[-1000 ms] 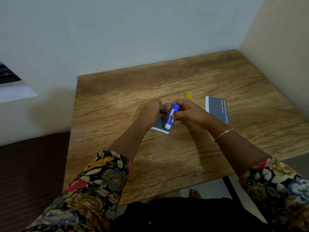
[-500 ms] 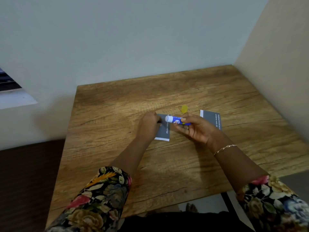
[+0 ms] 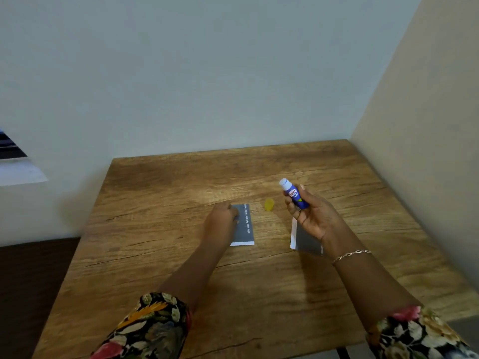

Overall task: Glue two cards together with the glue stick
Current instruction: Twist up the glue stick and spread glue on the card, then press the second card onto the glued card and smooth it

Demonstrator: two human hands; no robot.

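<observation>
A grey card [image 3: 245, 226] with a white edge and white print lies flat on the wooden table [image 3: 181, 193]. My left hand [image 3: 222, 218] rests on the card's left part with curled fingers, holding it down. My right hand [image 3: 309, 216] grips a blue glue stick [image 3: 293, 194], lifted off the table and tilted, its uncapped white end pointing up and left. A second grey card [image 3: 304, 240] lies to the right, partly hidden under my right hand. The yellow cap [image 3: 269, 204] sits on the table between the two cards.
The table stands in a corner, with a pale wall behind and a beige wall [image 3: 427, 151] close on the right. Its left and front edges drop to a dark floor.
My right hand has lifted the glue stick off the left card and carried it to the right, above the second card. The left hand stays on its card. The camera tilted up.
</observation>
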